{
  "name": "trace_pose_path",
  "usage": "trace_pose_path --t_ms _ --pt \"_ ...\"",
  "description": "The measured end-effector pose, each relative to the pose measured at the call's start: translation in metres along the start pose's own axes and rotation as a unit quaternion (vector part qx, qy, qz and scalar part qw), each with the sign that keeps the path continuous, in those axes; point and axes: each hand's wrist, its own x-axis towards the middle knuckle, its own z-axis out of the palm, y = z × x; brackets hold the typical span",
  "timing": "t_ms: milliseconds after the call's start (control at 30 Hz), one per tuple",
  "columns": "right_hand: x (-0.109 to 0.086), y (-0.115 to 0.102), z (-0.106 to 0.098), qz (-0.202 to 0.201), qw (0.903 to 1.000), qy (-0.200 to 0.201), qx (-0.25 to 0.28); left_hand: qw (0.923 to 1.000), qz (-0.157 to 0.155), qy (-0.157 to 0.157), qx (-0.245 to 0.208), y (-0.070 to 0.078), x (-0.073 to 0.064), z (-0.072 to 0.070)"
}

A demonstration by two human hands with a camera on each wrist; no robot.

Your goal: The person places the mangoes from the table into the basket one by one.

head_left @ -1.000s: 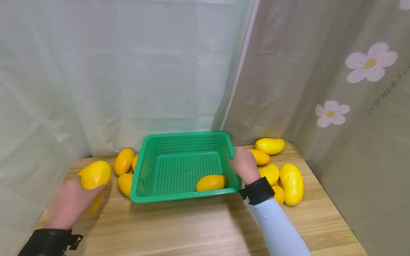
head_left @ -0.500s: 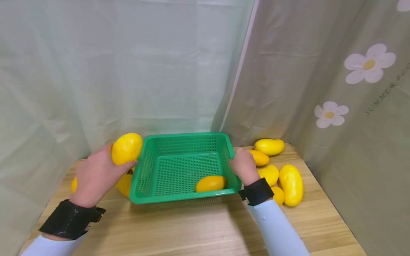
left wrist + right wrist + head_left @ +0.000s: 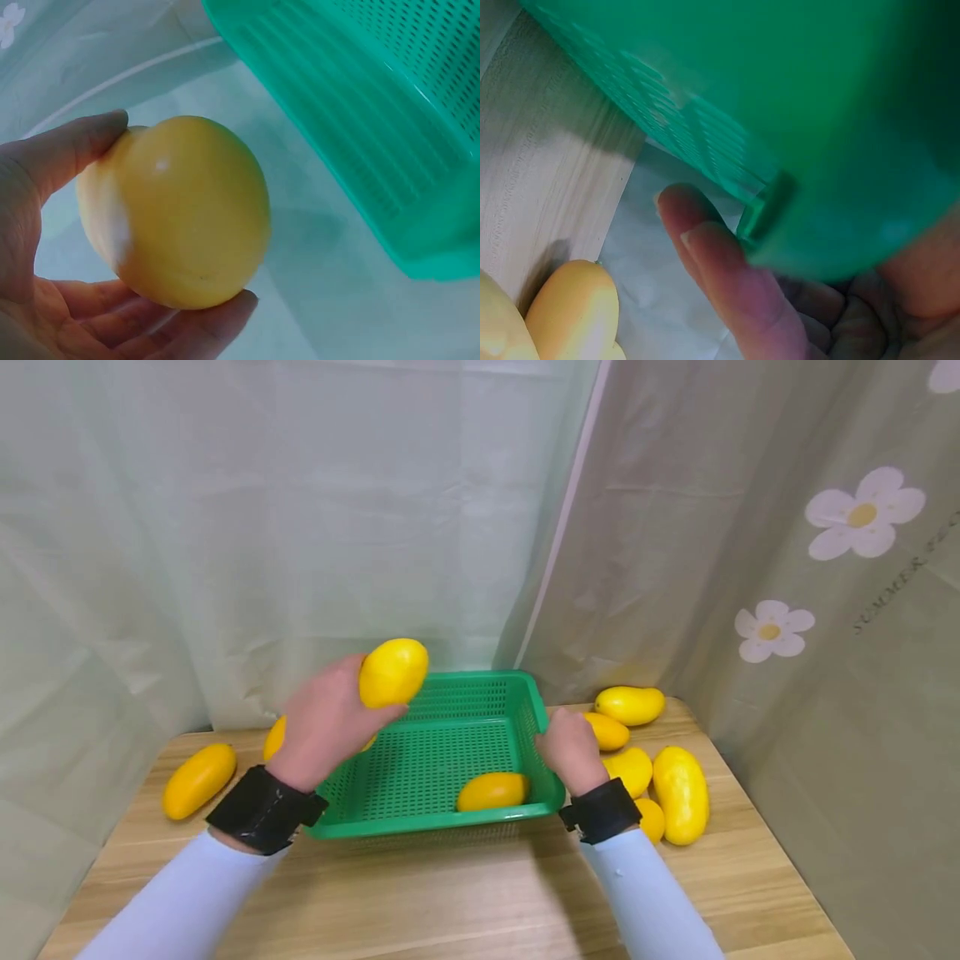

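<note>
My left hand (image 3: 330, 718) grips a yellow mango (image 3: 394, 673) and holds it above the left part of a green plastic basket (image 3: 420, 827). In the left wrist view, thumb and fingers curl round the mango (image 3: 180, 214), with the basket (image 3: 330, 112) off to the right. At the basket's right rim, my right hand (image 3: 572, 750) holds the edge. The right wrist view shows its fingers (image 3: 727, 277) bent round the green rim (image 3: 817, 240). One mango (image 3: 493, 791) lies inside the basket, near its front right corner.
On the wooden table (image 3: 480, 893), several mangoes, among them a long one (image 3: 681, 795), lie right of the basket. Left of it lies another mango (image 3: 199, 781), with one more (image 3: 276, 739) partly behind my left hand. A pale curtain (image 3: 360, 510) hangs behind.
My left hand has lifted the mango from the left side and carried it rightward over the basket. The right hand stays at the rim, and the basket keeps its place.
</note>
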Motion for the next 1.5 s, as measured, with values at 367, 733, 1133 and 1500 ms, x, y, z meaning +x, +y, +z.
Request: trace_pose_path --t_ms 367,733,1133,1500 --pt "-0.002 0.002 -0.001 -0.005 1.0 0.001 -0.005 0.9975 0.004 -0.069 -0.015 0.026 0.018 0.042" --pt "0.001 0.0 -0.002 -0.009 0.9996 0.002 -0.027 0.9849 0.027 -0.171 -0.008 0.037 0.032 0.083" --pt "-0.001 -0.002 -0.002 -0.012 0.9996 0.008 -0.024 0.9676 0.044 -0.247 0.029 0.039 0.032 0.118" --pt "-0.002 -0.003 0.0 -0.024 0.9991 0.021 -0.028 0.9497 0.048 -0.306 0.045 0.04 0.029 0.136"
